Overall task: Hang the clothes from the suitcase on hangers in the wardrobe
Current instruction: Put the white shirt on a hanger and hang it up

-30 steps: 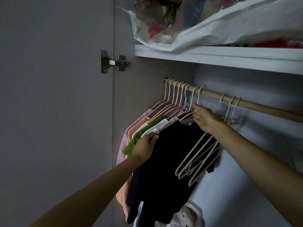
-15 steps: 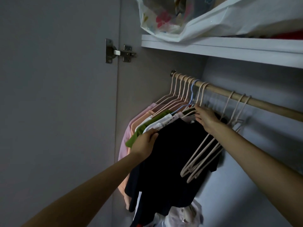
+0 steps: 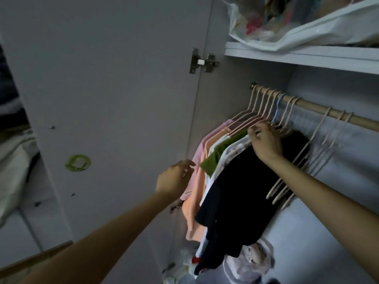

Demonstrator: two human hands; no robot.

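Black shirt (image 3: 246, 187) is hung now; left hand (image 3: 174, 178) has let go, fingers loose, while right hand (image 3: 265, 143) fingers the hangers (image 3: 264, 115) above it.

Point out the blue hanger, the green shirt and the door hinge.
blue hanger (image 3: 279, 103): head view, on its hook just below the rail.
green shirt (image 3: 215, 158): head view, on its hanging sleeve.
door hinge (image 3: 203, 62): head view, on its metal middle.
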